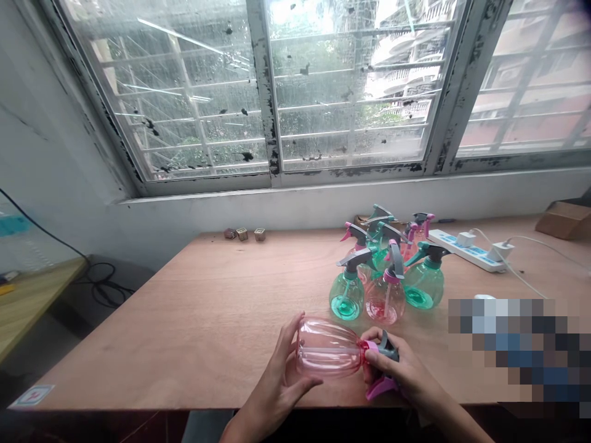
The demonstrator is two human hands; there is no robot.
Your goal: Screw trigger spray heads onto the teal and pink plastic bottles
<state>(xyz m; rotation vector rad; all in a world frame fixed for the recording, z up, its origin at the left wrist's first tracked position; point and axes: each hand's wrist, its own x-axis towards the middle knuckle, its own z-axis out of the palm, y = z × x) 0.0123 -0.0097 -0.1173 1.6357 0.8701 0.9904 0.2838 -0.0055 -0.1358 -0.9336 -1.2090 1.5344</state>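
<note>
A clear pink spray bottle (329, 348) lies sideways between my hands, low over the front of the wooden table. My left hand (290, 374) cups its base end, thumb below and fingers above. Around the neck and grey-and-pink spray head my right hand (386, 363) is closed, partly covering the head. Just beyond stand several upright spray bottles in a cluster. Among them are a green one (346, 296) with a grey head, a pink one (385, 300), and another green one (423, 284) on the right.
A white power strip (468, 250) with plugs and cables lies at the right of the table (184, 332). Three small blocks (242, 234) sit at the back left. A cardboard box (564, 219) stands at the far right. The lower right is pixelated.
</note>
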